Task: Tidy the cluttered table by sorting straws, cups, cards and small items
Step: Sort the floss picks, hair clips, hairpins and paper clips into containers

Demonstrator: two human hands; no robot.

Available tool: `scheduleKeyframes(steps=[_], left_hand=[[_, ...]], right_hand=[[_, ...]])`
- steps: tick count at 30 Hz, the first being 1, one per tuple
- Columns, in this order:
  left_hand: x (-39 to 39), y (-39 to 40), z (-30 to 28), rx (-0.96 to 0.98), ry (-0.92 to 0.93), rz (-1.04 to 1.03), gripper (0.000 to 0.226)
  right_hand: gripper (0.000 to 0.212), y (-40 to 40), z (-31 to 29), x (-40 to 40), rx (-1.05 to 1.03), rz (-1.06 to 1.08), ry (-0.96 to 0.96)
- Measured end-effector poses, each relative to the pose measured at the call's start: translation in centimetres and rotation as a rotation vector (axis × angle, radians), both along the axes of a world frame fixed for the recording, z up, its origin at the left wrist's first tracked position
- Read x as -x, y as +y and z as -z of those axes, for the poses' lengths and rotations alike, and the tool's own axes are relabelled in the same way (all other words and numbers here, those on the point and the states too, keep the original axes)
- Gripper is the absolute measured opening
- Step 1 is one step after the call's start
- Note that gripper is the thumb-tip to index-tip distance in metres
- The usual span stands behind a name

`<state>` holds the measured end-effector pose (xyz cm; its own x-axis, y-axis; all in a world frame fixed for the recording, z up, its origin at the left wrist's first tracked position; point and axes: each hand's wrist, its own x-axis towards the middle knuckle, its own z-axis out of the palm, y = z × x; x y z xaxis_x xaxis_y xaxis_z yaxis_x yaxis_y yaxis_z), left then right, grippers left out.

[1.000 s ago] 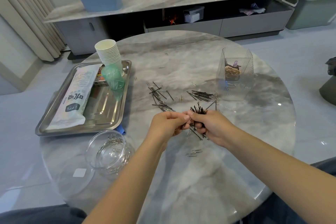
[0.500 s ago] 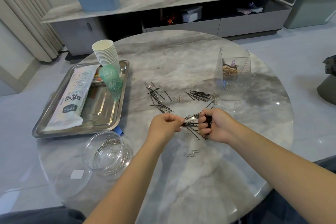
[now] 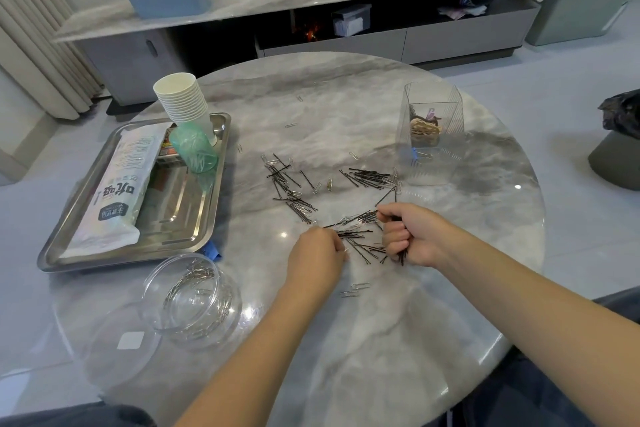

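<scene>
Round marble table is strewn w/ black hairpins mixed w/ paper clips, mostly at centre. A bundle of pins is clenched in right hand; left hand is pinched at the pile, contents not discernible. Risk: clips could be gathered w/ pins, or the bundle spilled if overfilled.

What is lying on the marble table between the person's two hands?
In the head view, a scatter of thin black bobby pins mixed with a few silver paper clips lies between the left hand and the right hand, which grips a bundle of pins.
</scene>
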<state>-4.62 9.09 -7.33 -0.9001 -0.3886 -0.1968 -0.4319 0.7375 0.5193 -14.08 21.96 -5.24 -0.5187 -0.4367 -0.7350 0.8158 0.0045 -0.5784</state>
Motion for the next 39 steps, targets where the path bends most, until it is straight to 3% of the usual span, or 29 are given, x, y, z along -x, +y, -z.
scheduleKeyframes(steps=[6, 15, 18, 21, 23, 29, 34, 39], left_hand=[[0.1, 0.3, -0.3, 0.320, -0.133, 0.211, 0.023], [0.0, -1.6, -0.8, 0.163, -0.069, 0.098, 0.013], [0.0, -2.4, -1.4, 0.102, -0.062, 0.075, 0.017], [-0.1, -2.3, -1.5, 0.039, -0.025, 0.075, 0.021], [-0.2, -2.0, -1.6, -0.006, 0.000, 0.059, 0.022], [-1.1, -2.8, -3.5, -0.030, 0.059, -0.014, 0.019], [-4.2, -5.6, -6.2, 0.119, 0.149, -0.128, 0.021], [-8.3, -9.4, -7.5, 0.205, 0.047, -0.259, 0.021]], right_hand=[[0.023, 0.6, 0.2, -0.3, -0.057, -0.027, 0.011], [0.028, 0.8, 0.5, -0.3, -0.128, -0.082, 0.095], [0.028, 0.9, 1.0, -0.6, -0.331, -0.251, 0.333], [0.008, 0.8, 1.3, -1.3, -0.581, -0.478, 0.753], [0.005, 0.4, 1.5, -1.6, -0.644, -0.558, 0.878], [0.016, -1.1, 1.1, -1.6, -0.665, -0.580, 0.868], [0.003, -4.1, 0.5, -2.7, -0.546, -0.567, 0.747], [0.009, -6.2, -0.2, -4.8, -0.418, -0.620, 0.753]])
